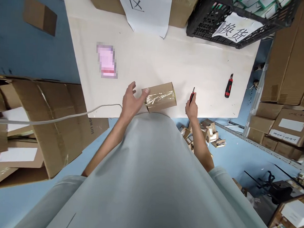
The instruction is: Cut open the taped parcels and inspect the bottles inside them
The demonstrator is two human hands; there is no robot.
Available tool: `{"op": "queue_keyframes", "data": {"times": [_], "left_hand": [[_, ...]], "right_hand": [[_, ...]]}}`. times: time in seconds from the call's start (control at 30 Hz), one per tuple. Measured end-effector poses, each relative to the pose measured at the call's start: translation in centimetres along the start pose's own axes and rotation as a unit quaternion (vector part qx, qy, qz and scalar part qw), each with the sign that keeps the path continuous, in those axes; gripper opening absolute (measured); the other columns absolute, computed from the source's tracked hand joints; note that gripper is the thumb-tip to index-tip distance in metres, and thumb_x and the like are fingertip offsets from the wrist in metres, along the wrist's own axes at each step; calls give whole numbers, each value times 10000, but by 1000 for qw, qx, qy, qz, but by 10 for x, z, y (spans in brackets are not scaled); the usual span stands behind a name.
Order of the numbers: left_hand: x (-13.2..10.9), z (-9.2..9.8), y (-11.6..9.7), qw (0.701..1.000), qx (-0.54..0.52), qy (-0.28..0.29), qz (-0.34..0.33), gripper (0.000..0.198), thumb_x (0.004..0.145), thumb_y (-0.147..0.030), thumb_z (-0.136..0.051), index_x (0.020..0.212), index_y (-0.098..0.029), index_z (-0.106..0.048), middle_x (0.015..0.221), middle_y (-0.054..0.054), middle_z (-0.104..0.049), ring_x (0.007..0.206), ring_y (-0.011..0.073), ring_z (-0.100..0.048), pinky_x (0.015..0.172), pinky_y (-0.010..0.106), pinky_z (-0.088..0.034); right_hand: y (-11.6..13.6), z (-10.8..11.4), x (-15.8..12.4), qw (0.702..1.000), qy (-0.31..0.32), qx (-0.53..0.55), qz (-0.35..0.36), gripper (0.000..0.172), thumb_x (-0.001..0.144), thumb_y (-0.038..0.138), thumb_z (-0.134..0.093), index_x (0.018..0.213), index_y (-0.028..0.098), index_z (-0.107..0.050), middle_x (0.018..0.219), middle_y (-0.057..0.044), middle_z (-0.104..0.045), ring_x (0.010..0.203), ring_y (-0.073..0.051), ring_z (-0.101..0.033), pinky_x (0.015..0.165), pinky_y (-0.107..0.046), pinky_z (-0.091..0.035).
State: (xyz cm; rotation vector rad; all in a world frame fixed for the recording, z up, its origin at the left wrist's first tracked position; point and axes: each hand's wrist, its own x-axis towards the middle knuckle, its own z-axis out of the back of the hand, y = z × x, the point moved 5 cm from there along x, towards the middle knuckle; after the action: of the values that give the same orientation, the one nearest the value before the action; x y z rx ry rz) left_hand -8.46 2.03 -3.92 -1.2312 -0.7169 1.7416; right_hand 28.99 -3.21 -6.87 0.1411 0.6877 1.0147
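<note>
A small cardboard box (161,96) wrapped in shiny clear tape lies near the front edge of the white table (155,56). My left hand (132,101) is at its left end, fingers spread, the thumb by the box's corner; whether the thumb presses on it I cannot tell. To the right of the box, my right hand (192,107) is closed around a red and black utility knife (192,96), its tip pointing away from me. A second red and black utility knife (229,86) rests on the table further right.
A black plastic crate (202,23) of small boxes and a large carton (107,1) with a paper sign stand at the back. A blurred pink item (107,61) lies left. A grey cable (65,118) crosses the left edge. Cartons (65,123) crowd the left side.
</note>
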Motion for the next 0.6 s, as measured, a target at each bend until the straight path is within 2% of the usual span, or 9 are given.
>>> {"op": "queue_keyframes", "data": {"times": [0.07, 0.13, 0.3, 0.43, 0.5, 0.6], "left_hand": [[-21, -12, -4, 999, 10, 3, 34, 1044, 803, -681, -982, 1668, -276, -559, 1677, 220, -626, 1499, 429, -663, 1267, 578, -520], [-29, -20, -7, 998, 23, 9, 50, 1057, 767, -613, -1021, 1654, -262, -565, 1621, 213, -674, 1468, 431, -686, 1265, 592, -528], [-21, -24, -12, 1000, 11, 14, 17, 808, 843, -602, -947, 1505, -233, -664, 1542, 165, -735, 1405, 357, -731, 1227, 494, -586], [-20, -20, -12, 999, -13, 28, 13, 818, 816, -653, -953, 1445, -202, -688, 1519, 177, -746, 1374, 347, -747, 1191, 462, -618], [-24, -17, -12, 999, -19, 34, 22, 833, 786, -688, -966, 1416, -212, -700, 1521, 172, -749, 1376, 354, -746, 1180, 470, -628], [-29, -11, -9, 998, -32, 34, 33, 836, 745, -744, -968, 1348, -219, -724, 1502, 164, -767, 1389, 361, -741, 1200, 483, -618]], "right_hand": [[-7, -11, 20, 1000, 6, -7, -24, 887, 1090, 398, -418, 1865, 53, -160, 1395, -295, -771, 1154, -417, -760, 1095, -586, -575], [-11, -19, 31, 999, 14, -7, -33, 895, 1068, 343, -426, 1875, 80, -140, 1456, -308, -717, 1181, -424, -741, 1114, -611, -551], [-25, -28, 36, 998, 37, -30, -33, 901, 1069, 314, -382, 1883, 91, -67, 1446, -296, -666, 1192, -415, -706, 1101, -583, -546], [-34, -32, 32, 998, 52, -43, -20, 893, 1071, 295, -370, 1870, 41, -63, 1432, -299, -656, 1262, -420, -671, 1130, -564, -535], [-36, -33, 30, 997, 52, -49, -18, 878, 1063, 263, -380, 1859, 19, -104, 1472, -312, -631, 1322, -417, -651, 1161, -563, -523], [-32, -31, 30, 998, 16, -63, -1, 779, 1078, 259, -410, 1817, 38, -302, 1607, -321, -552, 1486, -402, -569, 1262, -554, -463]]}}
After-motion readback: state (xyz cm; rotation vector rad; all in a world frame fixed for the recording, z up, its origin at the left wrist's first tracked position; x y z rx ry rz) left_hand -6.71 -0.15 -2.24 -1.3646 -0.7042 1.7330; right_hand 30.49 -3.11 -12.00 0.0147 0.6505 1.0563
